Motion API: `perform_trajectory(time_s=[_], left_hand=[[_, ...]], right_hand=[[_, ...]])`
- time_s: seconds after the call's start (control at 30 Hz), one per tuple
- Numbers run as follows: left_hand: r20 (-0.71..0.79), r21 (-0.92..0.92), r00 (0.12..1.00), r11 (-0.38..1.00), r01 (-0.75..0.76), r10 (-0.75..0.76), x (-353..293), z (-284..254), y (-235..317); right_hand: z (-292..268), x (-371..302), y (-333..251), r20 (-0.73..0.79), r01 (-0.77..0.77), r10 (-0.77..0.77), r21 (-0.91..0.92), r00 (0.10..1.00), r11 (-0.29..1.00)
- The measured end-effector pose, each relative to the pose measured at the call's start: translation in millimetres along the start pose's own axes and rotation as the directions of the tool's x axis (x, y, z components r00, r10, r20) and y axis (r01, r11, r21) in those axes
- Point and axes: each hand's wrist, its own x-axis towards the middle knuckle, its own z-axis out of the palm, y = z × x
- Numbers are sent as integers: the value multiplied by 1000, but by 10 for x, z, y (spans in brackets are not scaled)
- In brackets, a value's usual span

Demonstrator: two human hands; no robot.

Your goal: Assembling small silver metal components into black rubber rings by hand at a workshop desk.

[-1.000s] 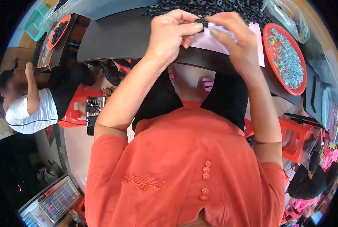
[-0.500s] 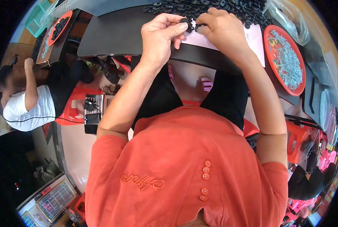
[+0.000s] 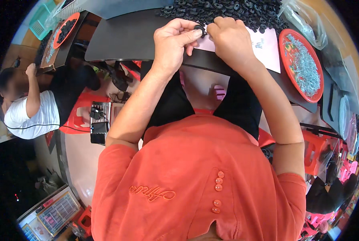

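Note:
My left hand point(image 3: 172, 43) pinches a small black plastic part point(image 3: 200, 29) between thumb and fingers above the front edge of the dark table point(image 3: 121, 38). Close beside it, my right hand point(image 3: 230, 39) is closed, its fingertips bent toward that part. Whatever the right fingers grip is hidden behind the hand. Just beyond both hands spreads a big heap of similar black plastic parts point(image 3: 231, 10). A pale pink sheet of paper point(image 3: 270, 54) lies partly under my right hand.
Right of the paper stands a red plate point(image 3: 284, 64) of small shiny silvery pieces point(image 3: 306, 68), with a clear plastic bag point(image 3: 311, 28) behind it. At the far left a co-worker in a white shirt point(image 3: 37, 114) sits by another table holding a red plate point(image 3: 74, 18) of black parts.
My right hand has moved left, closer to the left hand's part, and turned so its back shows more. More of the paper's print and the heap's near edge shows.

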Motion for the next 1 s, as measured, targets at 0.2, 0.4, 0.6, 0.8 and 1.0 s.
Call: perform_trajectory(time_s=[0.2, 0.4, 0.6, 0.8, 1.0], left_hand=[[-4, 15, 1000, 1000, 1, -1, 17, 9, -6], [-23, 49, 1000, 999, -2, 3, 15, 53, 19], [-71, 114, 987, 984, -138, 147, 61, 212, 147], [-103, -367, 995, 929, -48, 10, 457, 499, 220], [-87, -367, 996, 930, -18, -15, 450, 561, 142]], right_hand=[[-89, -107, 32, 19, -16, 15, 49, 1000, 999], [-67, -172, 126, 50, -68, 62, 114, 997, 991], [-315, -62, 98, 244, -334, 446, 933, 861, 134], [-261, 17, -291, 116, -203, 511, 972, 852, 117], [-191, -7, -317, 222, -315, 553, 946, 803, 79]])
